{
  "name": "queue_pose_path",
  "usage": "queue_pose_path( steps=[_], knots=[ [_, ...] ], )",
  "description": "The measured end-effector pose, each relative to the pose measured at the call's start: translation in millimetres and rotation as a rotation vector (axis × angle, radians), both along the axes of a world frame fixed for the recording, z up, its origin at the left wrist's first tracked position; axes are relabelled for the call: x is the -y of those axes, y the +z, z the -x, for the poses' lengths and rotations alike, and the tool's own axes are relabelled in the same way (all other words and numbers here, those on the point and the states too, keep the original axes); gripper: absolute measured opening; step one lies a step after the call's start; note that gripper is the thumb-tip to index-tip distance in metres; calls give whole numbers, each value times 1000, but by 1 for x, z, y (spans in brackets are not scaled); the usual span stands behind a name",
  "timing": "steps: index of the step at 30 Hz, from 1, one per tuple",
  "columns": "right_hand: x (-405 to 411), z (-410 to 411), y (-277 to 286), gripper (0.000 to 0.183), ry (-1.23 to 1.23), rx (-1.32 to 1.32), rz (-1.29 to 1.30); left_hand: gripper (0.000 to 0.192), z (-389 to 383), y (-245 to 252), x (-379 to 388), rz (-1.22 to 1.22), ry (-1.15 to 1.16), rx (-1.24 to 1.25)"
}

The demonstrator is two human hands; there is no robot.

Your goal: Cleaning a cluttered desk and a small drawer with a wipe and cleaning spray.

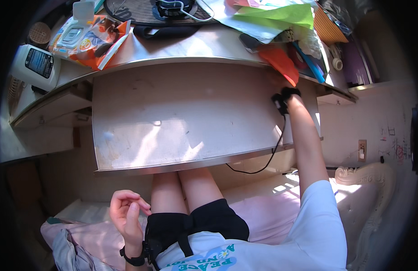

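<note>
My left hand (127,211) hovers beside my left thigh with nothing in it, its fingers loosely curled and the thumb apart. A black strap is around that wrist. My right arm (309,142) stretches forward over the right end of a pale pull-out board (181,111). A black wristband (290,92) with a small box and a cable sits on that wrist. Beyond it, an orange sheet (280,64) hangs over the desk edge and hides most of my right hand, so its grip cannot be made out.
On the desk (168,47) lie a wet-wipes pack (83,40), a white bottle (36,66), a dark round mat (137,13), green paper (276,17) and a blue strip (309,62). A black cable (253,172) loops below the board. Behind me is a bed with pink bedding (263,216).
</note>
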State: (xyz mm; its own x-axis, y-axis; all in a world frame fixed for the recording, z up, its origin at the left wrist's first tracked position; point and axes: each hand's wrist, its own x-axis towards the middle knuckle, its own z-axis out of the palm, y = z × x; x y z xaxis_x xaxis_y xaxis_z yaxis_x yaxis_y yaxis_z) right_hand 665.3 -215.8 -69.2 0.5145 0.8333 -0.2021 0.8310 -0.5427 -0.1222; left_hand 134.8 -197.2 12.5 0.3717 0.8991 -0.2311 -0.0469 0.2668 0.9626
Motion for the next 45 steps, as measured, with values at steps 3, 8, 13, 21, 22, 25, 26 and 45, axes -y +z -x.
queue_pose_path(
  steps=[3,8,13,21,22,25,26,45],
  knots=[
    [45,-41,-13,54,-233,87,-112,17,-1,2,-1,20,21,5],
    [73,-104,-21,55,-582,125,-429,16,-12,-5,-1,114,-41,7],
    [91,-96,-47,57,-766,-39,-872,15,-18,-11,0,183,-98,45],
    [70,-49,-41,59,-862,-928,-1384,14,-19,-15,3,244,-118,54],
    [55,-38,-36,59,-855,-1122,-1379,14,-18,-14,4,251,-124,61],
    [-3,1,-12,60,-830,-1604,-1249,12,-20,-12,4,219,-138,26],
    [-20,15,-8,61,-825,-1717,-1193,13,-17,-12,6,230,-141,64],
    [-141,226,20,80,374,-269,216,29,-10,-104,-16,915,81,306]
  ],
)
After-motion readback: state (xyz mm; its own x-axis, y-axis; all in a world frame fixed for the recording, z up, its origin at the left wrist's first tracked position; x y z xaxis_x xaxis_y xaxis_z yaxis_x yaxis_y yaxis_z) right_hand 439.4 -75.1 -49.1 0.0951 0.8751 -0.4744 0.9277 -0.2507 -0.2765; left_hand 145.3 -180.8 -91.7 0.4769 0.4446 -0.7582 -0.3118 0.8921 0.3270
